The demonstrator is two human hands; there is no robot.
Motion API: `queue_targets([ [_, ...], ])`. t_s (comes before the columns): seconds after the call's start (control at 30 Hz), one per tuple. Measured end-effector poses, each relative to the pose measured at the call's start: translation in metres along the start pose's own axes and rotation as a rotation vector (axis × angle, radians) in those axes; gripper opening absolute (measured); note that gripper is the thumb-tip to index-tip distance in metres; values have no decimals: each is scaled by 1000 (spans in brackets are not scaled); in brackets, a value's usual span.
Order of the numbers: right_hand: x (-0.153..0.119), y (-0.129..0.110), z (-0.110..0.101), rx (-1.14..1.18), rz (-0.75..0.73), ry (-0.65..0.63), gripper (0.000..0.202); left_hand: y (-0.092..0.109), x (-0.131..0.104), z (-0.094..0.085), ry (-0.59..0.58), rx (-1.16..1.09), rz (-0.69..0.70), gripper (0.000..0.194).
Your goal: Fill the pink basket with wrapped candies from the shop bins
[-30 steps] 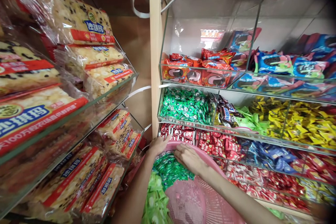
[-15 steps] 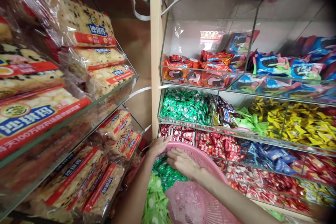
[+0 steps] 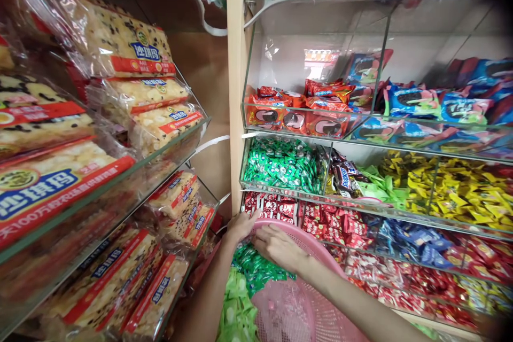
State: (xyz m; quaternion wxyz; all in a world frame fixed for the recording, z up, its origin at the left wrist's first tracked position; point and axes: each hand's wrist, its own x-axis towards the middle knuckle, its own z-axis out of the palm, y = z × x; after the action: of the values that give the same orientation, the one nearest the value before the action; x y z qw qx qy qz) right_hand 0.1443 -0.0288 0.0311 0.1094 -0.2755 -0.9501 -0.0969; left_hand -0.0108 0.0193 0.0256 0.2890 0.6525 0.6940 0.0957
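1. From the head view, I am looking down at a pink basket [image 3: 282, 307], which is sitting low in front of me, near the shelves.
2. My left hand [image 3: 241, 226] is resting at the basket's far rim; its fingertips are partly hiding, so I cannot tell whether they are clamping on it.
3. My right hand [image 3: 278, 246] is reaching inside the rim, fingers bending and lying close together over the dark green sweets [image 3: 266, 272]; the tips are hiding, so I cannot tell whether they are pinching any.
4. Light green packets [image 3: 237, 304] are lying in the basket nearer me, beside those sweets.
5. Just beyond my hands, red packets [image 3: 286, 208] are filling a bin, and green-wrapped sweets [image 3: 280, 168] are heaping in the one above.
6. On my left, wrapped pastries [image 3: 138, 43] are stacking up on slanting shelves.
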Motion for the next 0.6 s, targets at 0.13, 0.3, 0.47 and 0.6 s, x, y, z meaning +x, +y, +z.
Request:
queue_targets([
  [0.13, 3, 21, -56, -8, 14, 139, 27, -1, 0, 0, -29, -7, 18, 88],
  [0.3, 25, 71, -106, 31, 273, 283, 30, 0, 1, 0, -8, 1, -20, 88],
  [0.47, 55, 106, -112, -99, 527, 223, 29, -1, 1, 2, 10, 4, -22, 85],
  [0.6, 69, 107, -107, -203, 713, 112, 43, -3, 4, 4, 24, 2, -21, 84],
])
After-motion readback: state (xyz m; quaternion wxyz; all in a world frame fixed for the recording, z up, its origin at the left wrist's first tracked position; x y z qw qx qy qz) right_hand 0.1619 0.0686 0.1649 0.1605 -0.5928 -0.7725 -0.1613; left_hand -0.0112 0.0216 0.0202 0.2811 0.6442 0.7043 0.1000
